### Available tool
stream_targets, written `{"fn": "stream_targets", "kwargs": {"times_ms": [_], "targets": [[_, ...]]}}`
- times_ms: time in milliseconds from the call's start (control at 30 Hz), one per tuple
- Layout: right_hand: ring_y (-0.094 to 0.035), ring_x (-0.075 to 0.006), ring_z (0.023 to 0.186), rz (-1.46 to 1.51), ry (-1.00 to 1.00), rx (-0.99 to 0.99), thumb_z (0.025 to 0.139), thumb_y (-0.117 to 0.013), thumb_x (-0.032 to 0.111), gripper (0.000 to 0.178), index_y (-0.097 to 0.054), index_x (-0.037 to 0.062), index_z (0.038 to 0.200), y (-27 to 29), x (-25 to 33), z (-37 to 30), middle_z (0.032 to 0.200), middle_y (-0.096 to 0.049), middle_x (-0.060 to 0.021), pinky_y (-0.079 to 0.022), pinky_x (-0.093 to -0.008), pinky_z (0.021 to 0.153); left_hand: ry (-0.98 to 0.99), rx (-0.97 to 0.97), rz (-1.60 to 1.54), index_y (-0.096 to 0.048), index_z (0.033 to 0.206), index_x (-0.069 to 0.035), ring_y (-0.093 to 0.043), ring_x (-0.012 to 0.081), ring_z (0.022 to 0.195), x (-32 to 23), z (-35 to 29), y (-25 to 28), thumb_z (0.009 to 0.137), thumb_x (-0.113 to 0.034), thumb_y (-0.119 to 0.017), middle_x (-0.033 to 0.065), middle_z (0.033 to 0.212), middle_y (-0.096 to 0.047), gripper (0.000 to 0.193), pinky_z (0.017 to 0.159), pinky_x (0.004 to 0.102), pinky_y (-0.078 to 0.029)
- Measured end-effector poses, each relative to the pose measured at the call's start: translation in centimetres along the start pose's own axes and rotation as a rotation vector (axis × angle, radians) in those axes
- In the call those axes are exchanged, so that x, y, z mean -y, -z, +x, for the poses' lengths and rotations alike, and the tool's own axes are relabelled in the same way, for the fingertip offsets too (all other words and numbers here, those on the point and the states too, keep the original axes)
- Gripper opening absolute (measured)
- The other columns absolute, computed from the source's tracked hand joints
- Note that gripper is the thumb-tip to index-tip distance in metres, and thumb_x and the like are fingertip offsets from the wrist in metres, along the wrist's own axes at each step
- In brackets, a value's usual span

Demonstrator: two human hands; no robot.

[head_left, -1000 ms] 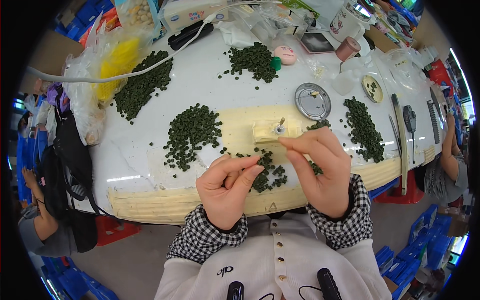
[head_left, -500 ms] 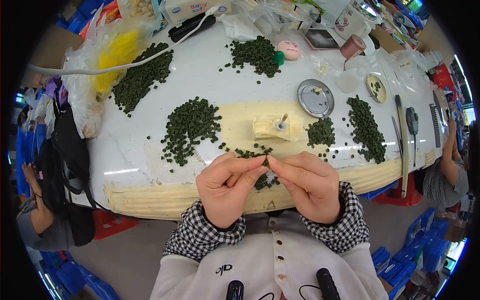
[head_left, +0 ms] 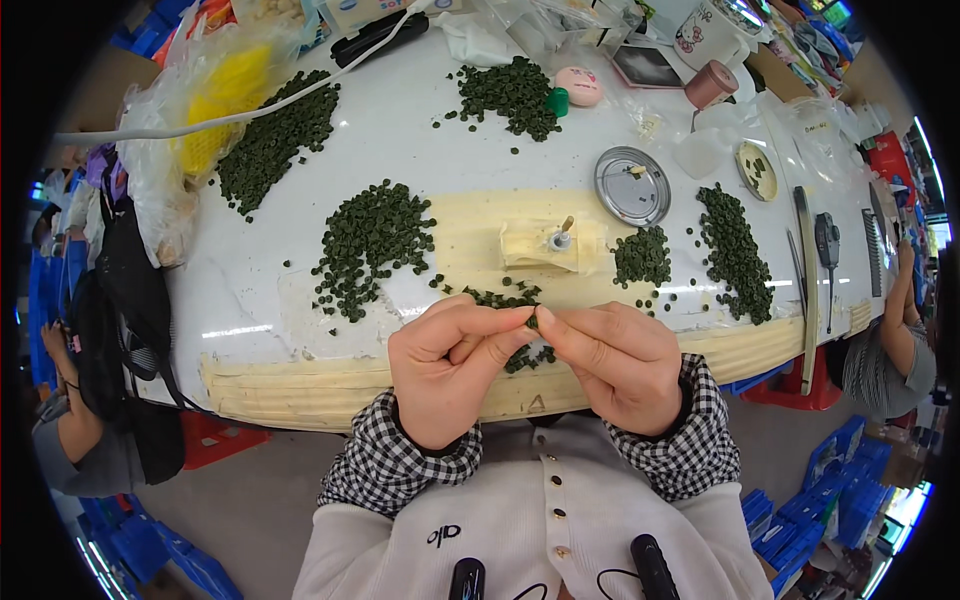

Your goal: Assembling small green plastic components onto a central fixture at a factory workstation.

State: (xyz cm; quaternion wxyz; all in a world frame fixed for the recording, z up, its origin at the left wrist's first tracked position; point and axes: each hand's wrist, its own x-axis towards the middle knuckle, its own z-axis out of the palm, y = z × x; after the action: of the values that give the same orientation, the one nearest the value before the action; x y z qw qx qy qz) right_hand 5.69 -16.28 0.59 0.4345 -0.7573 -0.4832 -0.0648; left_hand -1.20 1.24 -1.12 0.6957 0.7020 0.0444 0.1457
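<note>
In front of me, at the table's near edge, both hands meet fingertip to fingertip over a small dark green piece (head_left: 532, 322). My left hand (head_left: 438, 368) pinches it from one side with thumb and index finger. From the other side my right hand (head_left: 622, 365) pinches it the same way. Fingertips hide most of the piece, so its exact shape cannot be told. Similar small green pieces (head_left: 500, 298) lie loose just beyond the fingers, and more (head_left: 528, 358) lie below them. Beyond the hands stands a cream tape-wrapped block (head_left: 525, 252) with a short metal post (head_left: 562, 238) on it.
Heaps of green pieces lie at left (head_left: 375, 240), far left (head_left: 275, 150), far middle (head_left: 508, 95) and right (head_left: 735, 255). A round metal lid (head_left: 632, 187) and a cream dish (head_left: 756, 172) sit farther right. A white cable (head_left: 230, 118) crosses the far left.
Both hands keep their pinch on the small green piece in nearly the same pose. The whole view has shifted slightly, with the table's far side sitting a little higher.
</note>
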Motion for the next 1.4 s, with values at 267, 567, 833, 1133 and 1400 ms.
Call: {"fn": "stream_targets", "kwargs": {"times_ms": [267, 567, 833, 1133, 1400], "targets": [[-0.062, -0.0225, 0.071, 0.01, 0.004, -0.027, 0.072, -0.064, -0.007, 0.042, -0.064, 0.0002, 0.114, -0.2, -0.2, 0.0, 0.094, -0.064, -0.0123, -0.051, -0.0292, 0.061, 0.01, 0.01, -0.009, -0.071, 0.094, -0.002, -0.034, 0.0047, 0.054, -0.1, 0.1, 0.1, 0.075, 0.004, -0.074, -0.006, 0.055, -0.035, 0.02, 0.051, 0.0211, -0.029], [-0.064, -0.0225, 0.074, 0.148, -0.117, -0.028, 0.079, -0.064, -0.003, 0.038, -0.064, 0.0029, 0.116, -0.1, 0.4, -0.1, 0.094, -0.066, -0.012, -0.052, -0.0285, 0.063, -0.031, -0.004, 0.029, -0.072, 0.094, -0.003, -0.032, 0.005, 0.053, -0.1, 0.0, 0.2, 0.073, 0.002, -0.075, -0.0058, 0.054, -0.035, 0.021, 0.05, 0.0216, -0.026], [-0.064, -0.023, 0.075, 0.15, -0.129, -0.031, 0.079, -0.064, -0.003, 0.037, -0.064, 0.0026, 0.116, -0.1, 0.6, -0.1, 0.094, -0.066, -0.0124, -0.052, -0.0286, 0.064, -0.034, -0.011, 0.057, -0.072, 0.094, -0.003, -0.032, 0.0052, 0.053, -0.2, 0.0, 0.2, 0.073, 0.001, -0.076, -0.0055, 0.054, -0.034, 0.021, 0.05, 0.0217, -0.026], [-0.059, -0.0246, 0.072, -0.204, -0.348, -0.151, 0.073, -0.07, -0.003, 0.015, -0.067, -0.0001, 0.087, 2.7, 0.1, -1.1, 0.08, -0.062, -0.0102, -0.047, -0.0306, 0.062, -0.055, 0.051, 0.406, -0.071, 0.094, -0.002, -0.032, 0.0069, 0.049, -0.6, 0.1, 1.2, 0.074, 0.003, -0.072, -0.0009, 0.055, -0.036, 0.021, 0.046, 0.0231, -0.027], [-0.051, -0.0262, 0.073, -0.465, -0.382, -0.041, 0.069, -0.072, 0.003, 0.011, -0.064, 0.0026, 0.076, 2.9, -0.3, -2.3, 0.073, -0.057, -0.0067, -0.043, -0.0354, 0.066, 0.029, 0.036, 0.388, -0.069, 0.098, 0.0, -0.03, 0.0059, 0.05, -0.5, 0.0, 1.9, 0.08, 0.005, -0.064, -0.0026, 0.055, -0.033, 0.02, 0.047, 0.0222, -0.026]]}}
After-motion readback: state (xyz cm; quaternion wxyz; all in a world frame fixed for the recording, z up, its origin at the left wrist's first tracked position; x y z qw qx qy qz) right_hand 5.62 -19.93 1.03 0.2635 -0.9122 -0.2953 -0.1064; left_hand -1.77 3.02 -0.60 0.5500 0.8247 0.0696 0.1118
